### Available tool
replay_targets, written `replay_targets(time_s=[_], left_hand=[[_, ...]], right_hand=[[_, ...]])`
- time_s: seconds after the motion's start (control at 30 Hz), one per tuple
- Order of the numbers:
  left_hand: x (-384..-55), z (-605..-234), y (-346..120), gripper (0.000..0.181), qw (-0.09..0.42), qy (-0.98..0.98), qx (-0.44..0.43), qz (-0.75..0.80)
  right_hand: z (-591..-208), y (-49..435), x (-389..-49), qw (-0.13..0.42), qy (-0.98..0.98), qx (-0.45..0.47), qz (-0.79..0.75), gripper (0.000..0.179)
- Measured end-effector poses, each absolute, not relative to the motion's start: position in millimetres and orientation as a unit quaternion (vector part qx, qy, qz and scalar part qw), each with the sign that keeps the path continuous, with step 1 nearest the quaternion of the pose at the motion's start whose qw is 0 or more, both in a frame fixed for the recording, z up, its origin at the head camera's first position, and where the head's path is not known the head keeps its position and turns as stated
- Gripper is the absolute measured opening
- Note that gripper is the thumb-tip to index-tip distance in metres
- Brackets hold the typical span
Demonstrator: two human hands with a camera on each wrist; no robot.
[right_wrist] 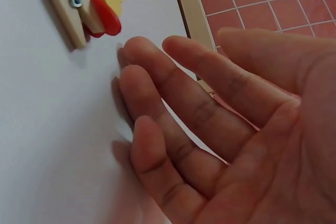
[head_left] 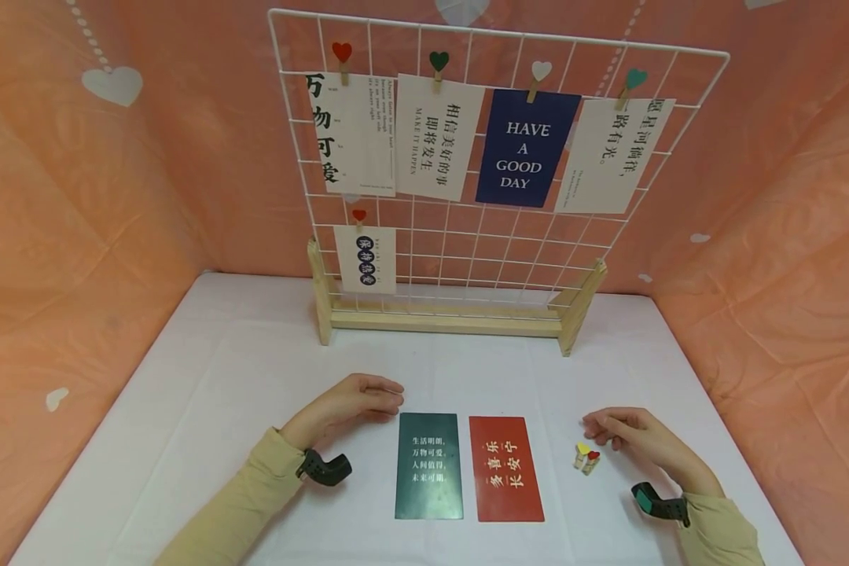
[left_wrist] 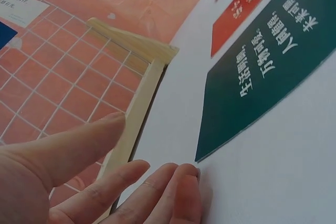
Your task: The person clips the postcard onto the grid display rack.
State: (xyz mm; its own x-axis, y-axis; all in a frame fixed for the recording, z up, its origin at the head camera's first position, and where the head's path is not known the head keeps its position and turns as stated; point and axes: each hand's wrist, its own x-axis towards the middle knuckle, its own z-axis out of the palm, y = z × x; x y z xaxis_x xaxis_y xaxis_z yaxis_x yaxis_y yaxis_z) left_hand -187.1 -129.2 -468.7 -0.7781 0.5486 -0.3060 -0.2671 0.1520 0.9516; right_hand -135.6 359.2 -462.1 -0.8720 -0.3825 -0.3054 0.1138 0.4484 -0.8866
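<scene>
My left hand (head_left: 354,405) rests on the white table with relaxed fingers, holding nothing, just beyond the upper left corner of a dark green card (head_left: 428,465). Beside that card lies a red card (head_left: 506,469) with Chinese lettering. On the right, my right hand (head_left: 637,436) lies loosely curled and holds nothing, its fingertips near two small wooden clothespins. One clothespin carries a yellow heart (head_left: 583,450), the other a red heart (head_left: 593,456). In the right wrist view the red-heart clothespin (right_wrist: 73,3) lies apart from the fingers (right_wrist: 152,61).
A white wire grid (head_left: 467,259) stands in a wooden base (head_left: 446,322) behind the cards. Several cards hang from it on heart clothespins, including a navy card (head_left: 528,148) and a small white card (head_left: 365,259). Orange cloth (head_left: 78,275) surrounds the table (head_left: 205,377).
</scene>
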Motion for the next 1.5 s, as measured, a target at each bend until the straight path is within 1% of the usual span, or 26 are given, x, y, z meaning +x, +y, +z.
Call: replay_targets(time_s=[0.2, 0.4, 0.73, 1.0, 1.2, 1.5], left_hand=[[-188, -469, -127, 0.041, 0.296, 0.733, 0.114, 0.602], [-187, -468, -122, 0.037, 0.280, 0.756, 0.130, 0.577], [-188, -470, -116, 0.029, 0.246, 0.792, 0.116, 0.546], [-185, -471, -113, 0.026, 0.265, 0.776, 0.087, 0.566], [-187, -474, -111, 0.022, 0.272, 0.778, 0.063, 0.563], [-186, -474, -109, 0.019, 0.267, 0.789, 0.049, 0.552]], right_hand=[[-465, 359, -135, 0.235, 0.821, -0.086, -0.513, 0.039], [-465, 358, -136, 0.237, 0.818, -0.082, -0.518, 0.038], [-464, 357, -138, 0.239, 0.818, -0.074, -0.517, 0.039], [-465, 356, -136, 0.237, 0.820, -0.077, -0.516, 0.038], [-463, 355, -137, 0.235, 0.817, -0.096, -0.518, 0.038], [-464, 355, -137, 0.233, 0.817, -0.106, -0.517, 0.037]])
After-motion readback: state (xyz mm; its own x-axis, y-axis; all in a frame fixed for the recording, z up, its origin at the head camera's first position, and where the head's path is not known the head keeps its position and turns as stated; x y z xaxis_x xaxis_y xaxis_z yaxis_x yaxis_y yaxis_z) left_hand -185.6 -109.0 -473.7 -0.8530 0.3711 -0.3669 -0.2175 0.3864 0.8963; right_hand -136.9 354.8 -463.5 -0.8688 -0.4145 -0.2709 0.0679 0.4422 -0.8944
